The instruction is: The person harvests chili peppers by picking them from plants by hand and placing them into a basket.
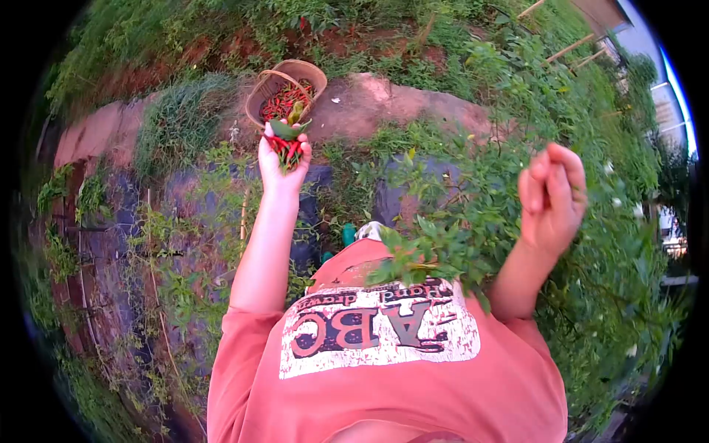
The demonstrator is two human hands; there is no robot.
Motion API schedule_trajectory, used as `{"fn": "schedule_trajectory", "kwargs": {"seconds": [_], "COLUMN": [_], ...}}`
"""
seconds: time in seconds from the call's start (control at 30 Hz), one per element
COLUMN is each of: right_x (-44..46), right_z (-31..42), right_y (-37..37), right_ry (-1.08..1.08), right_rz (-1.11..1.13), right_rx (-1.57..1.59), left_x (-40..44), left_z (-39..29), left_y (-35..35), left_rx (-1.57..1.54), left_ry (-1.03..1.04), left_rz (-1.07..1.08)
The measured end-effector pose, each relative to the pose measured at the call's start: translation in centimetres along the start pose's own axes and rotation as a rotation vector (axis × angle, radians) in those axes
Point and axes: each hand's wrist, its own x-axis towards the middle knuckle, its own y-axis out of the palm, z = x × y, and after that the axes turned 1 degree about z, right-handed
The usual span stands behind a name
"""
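Observation:
My left hand (pixel 283 166) is palm up with the fingers curled round a bunch of red chili peppers (pixel 285 150). A green leaf (pixel 289 130) lies over the top of the bunch. Just beyond the fingers stands a woven basket (pixel 316 74) with many red chilies (pixel 284 101) inside. My right hand (pixel 552 196) is raised on the right with its fingers curled in, in front of leafy green plants (pixel 473 214). Whether anything is between those fingers is hidden.
The basket rests on a strip of bare reddish soil (pixel 399 103). Leafy branches reach up against my shirt (pixel 384 399). Dark plastic sheeting (pixel 199 192) covers ground to the left among thin plants. Wooden poles (pixel 570 48) lean at the upper right.

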Motion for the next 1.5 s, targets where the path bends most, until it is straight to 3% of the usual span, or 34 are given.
{"fn": "schedule_trajectory", "kwargs": {"seconds": [0.23,0.37,0.43,0.47,0.5,0.53,0.6,0.7,0.8,0.87,1.0,1.2,1.3,1.37,1.43,1.5], "right_x": [-1.1,-0.5,0.1,0.6,0.1,0.6,2.0,5.5,8.4,11.4,17.4,30.5,41.5,46.1,47.8,48.0], "right_z": [2.7,4.0,4.1,4.0,4.5,4.4,3.6,1.8,0.2,-1.6,-5.6,-14.0,-23.7,-30.6,-37.5,-45.6], "right_y": [-2.8,-4.4,-5.5,-5.4,-6.5,-6.7,-6.4,-4.5,-3.9,-3.4,-1.9,-4.7,-3.4,-2.5,-1.2,-0.2], "right_ry": [-0.171,-0.139,-0.141,-0.173,-0.126,-0.102,-0.123,-0.186,-0.189,-0.195,0.164,0.485,0.787,1.109,1.410,1.539], "right_rz": [0.020,-0.074,-0.158,-0.329,-0.309,-0.373,-0.659,-0.885,-0.949,-0.976,-0.940,-0.587,-0.270,-0.202,-0.165,0.028], "right_rx": [-0.304,-0.522,-0.559,-0.619,-0.487,-0.548,-0.626,-0.633,-0.610,-0.594,-0.737,-0.752,-0.461,-0.143,0.071,0.103], "left_x": [10.1,17.2,21.7,23.7,25.3,27.4,30.9,37.3,40.9,43.4,46.8,49.0,47.1,45.1,43.0,41.6], "left_z": [-1.4,-2.3,-3.2,-3.8,-4.2,-4.8,-5.9,-7.8,-8.6,-9.3,-9.3,-9.9,-9.8,-9.8,-9.9,-10.3], "left_y": [-6.9,-9.7,-12.2,-12.7,-12.7,-13.3,-13.1,-16.2,-14.1,-14.8,-17.5,-19.4,-16.8,-15.0,-13.7,-12.2], "left_rx": [0.020,0.022,0.025,0.025,0.056,0.070,0.090,0.180,0.301,0.194,0.147,0.081,0.176,0.248,0.367,0.466], "left_ry": [-0.022,0.034,0.018,0.014,0.029,0.033,0.026,0.021,-0.027,-0.006,0.175,0.100,-0.015,-0.133,-0.251,-0.312], "left_rz": [-0.269,-0.400,-0.403,-0.417,-0.445,-0.469,-0.534,-0.573,-0.670,-0.620,-0.769,-0.792,-0.863,-0.876,-0.893,-0.948]}}
